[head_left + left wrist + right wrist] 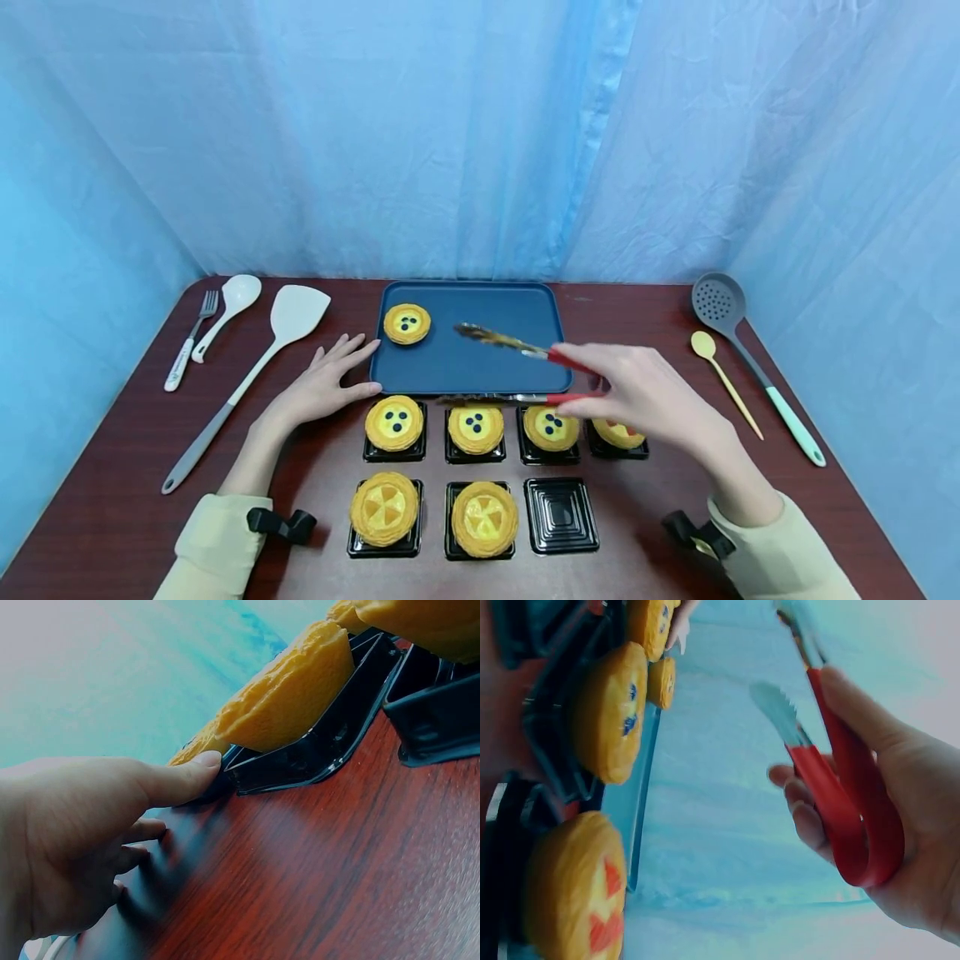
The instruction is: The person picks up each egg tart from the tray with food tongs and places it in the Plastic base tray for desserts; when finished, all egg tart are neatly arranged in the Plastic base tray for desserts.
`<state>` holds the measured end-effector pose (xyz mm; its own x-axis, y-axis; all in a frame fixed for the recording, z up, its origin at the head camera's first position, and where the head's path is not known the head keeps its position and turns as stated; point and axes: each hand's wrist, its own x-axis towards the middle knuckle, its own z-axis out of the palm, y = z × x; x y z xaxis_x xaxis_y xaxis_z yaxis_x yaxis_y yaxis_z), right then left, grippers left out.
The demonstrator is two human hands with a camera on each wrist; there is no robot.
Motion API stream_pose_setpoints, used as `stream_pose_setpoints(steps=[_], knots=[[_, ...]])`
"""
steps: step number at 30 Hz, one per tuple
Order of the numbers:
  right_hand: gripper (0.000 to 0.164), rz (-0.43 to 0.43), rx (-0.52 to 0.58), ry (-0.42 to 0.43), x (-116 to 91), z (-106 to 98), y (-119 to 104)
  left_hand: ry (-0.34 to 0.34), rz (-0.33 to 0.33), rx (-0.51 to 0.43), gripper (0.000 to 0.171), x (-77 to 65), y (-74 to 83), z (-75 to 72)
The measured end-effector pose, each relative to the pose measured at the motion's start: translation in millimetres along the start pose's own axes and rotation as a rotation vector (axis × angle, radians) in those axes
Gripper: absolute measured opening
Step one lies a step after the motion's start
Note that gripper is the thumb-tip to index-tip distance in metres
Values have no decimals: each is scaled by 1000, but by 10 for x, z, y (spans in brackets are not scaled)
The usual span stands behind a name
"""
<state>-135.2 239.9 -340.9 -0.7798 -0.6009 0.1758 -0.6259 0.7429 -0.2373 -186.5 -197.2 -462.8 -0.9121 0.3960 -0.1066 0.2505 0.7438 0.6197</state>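
Observation:
My right hand (637, 387) grips red-handled metal tongs (573, 360), which are spread apart with nothing between their tips, above the tray's front half. My left hand (326, 387) lies with straight, spread fingers at the left edge of the blue tray (480, 375), thumb and fingertips touching its rim. One blueberry-topped egg tart (407, 323) sits at the tray's left. In front of it, black square containers hold a blueberry tart (393, 422), a second blueberry tart (476, 429), a third blueberry tart (551, 428) and a red-topped tart (577, 892), partly hidden by my right hand in the head view.
Nearest me, two tarts with yellow-orange pieces (384, 509) sit in containers beside a bare black container (562, 515). To the left lie a fork (191, 340), a white spoon (228, 308) and a spatula (258, 367). To the right lie a yellow spoon (723, 379) and a skimmer (757, 362).

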Motion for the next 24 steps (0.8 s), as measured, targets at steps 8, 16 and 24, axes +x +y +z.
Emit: stream_pose_setpoints(steps=[8, 16, 24], knots=[[77, 101, -88, -137, 650, -9, 53, -1, -2, -7, 80, -3, -7, 0], [74, 32, -184, -251, 1226, 88, 128, -4, 0, -3, 80, 13, -10, -5], [85, 31, -286, -342, 1578, 245, 162, -5, 2, -12, 81, 13, -11, -3]])
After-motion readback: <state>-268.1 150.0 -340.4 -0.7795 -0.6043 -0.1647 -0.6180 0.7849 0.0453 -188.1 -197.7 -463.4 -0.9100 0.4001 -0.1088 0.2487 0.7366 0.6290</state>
